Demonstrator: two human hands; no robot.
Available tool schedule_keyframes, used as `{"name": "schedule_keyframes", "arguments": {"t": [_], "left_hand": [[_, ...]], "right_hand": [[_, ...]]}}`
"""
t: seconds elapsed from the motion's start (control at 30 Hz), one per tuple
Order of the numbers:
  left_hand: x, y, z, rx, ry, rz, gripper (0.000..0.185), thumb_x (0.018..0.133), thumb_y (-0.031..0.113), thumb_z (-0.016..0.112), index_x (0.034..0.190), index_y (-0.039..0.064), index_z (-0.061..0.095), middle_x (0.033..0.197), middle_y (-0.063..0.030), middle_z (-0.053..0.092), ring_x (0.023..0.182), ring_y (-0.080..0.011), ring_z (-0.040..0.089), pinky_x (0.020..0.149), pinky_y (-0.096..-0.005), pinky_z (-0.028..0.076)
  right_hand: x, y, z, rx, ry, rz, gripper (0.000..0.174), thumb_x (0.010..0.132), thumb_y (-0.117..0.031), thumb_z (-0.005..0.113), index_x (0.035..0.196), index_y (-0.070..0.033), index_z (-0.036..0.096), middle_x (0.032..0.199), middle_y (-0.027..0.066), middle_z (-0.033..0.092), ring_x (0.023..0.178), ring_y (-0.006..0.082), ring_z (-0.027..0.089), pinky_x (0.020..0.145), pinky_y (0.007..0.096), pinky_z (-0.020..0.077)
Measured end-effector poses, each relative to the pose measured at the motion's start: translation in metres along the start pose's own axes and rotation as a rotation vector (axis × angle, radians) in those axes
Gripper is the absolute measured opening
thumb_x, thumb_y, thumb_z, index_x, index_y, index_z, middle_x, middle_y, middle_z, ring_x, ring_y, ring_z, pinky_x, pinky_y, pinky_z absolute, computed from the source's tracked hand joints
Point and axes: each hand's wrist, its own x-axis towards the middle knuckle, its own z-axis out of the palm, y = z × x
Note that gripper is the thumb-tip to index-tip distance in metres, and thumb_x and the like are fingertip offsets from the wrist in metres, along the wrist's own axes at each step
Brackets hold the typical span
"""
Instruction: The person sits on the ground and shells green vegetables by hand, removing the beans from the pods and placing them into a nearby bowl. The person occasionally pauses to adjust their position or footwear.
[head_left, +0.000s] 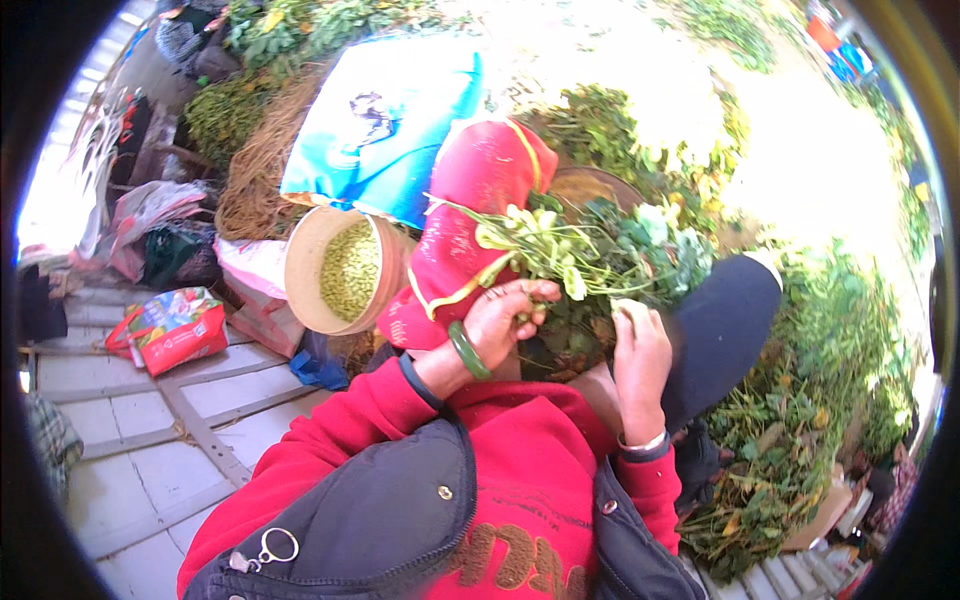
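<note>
In the head view, my left hand (502, 319), with a green bangle at its wrist, is closed around the stems of an uprooted bean plant (551, 251). Pale green pods and thin stems fan out above that fist, across a red cloth covering (480, 187) over one knee. My right hand (643, 349) is at the plant's right side, its fingers bent together near the stem ends. What lies between those fingertips is hidden. Under and behind both hands are dark green leaves (570, 337). To the left, a plastic bucket (300, 277) holds many shelled green beans (349, 270).
A blue and white sack (375, 135) lies beyond the bucket. Dry straw-like stalks (262, 161) are left of it. Heaps of cut plants (817, 360) cover the right side. A red printed bag (180, 330) rests on pale tiles (165, 457), near a blue plastic bag (319, 369).
</note>
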Motion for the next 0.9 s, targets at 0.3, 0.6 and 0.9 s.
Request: {"name": "schedule_keyframes", "arguments": {"t": [0.3,0.6,0.9], "left_hand": [[-0.02,0.0,0.008,-0.094,-0.141,0.082,0.016,0.081,0.001,0.044,0.093,0.001,0.055,0.082,-0.0036,0.053,0.058,-0.0081,0.046,0.042,-0.0193,0.03],[-0.021,0.002,0.007,0.07,-0.009,-0.015,0.03,0.088,0.006,0.042,0.115,-0.001,0.052,0.099,-0.0087,0.06,0.06,-0.0054,0.052,0.042,-0.0147,0.035],[-0.052,0.042,0.011,0.509,0.093,0.573,0.034,0.088,0.001,0.036,0.12,0.0,0.049,0.098,-0.0053,0.058,0.062,-0.0035,0.046,0.053,-0.016,0.038]], "right_hand": [[-0.003,-0.002,-0.001,0.41,-0.005,0.172,0.017,0.085,-0.005,0.052,0.1,-0.001,0.046,0.084,0.016,0.059,0.078,0.0266,0.061,0.069,0.0342,0.046],[0.0,0.002,-0.004,0.172,0.009,0.169,0.016,0.091,-0.016,0.049,0.092,0.0,0.051,0.073,0.0107,0.058,0.064,0.0161,0.055,0.062,0.0294,0.0449],[0.001,0.002,-0.004,0.278,0.039,0.215,0.011,0.089,-0.008,0.049,0.096,0.0,0.049,0.073,0.0113,0.057,0.065,0.0188,0.057,0.061,0.031,0.045]]}}
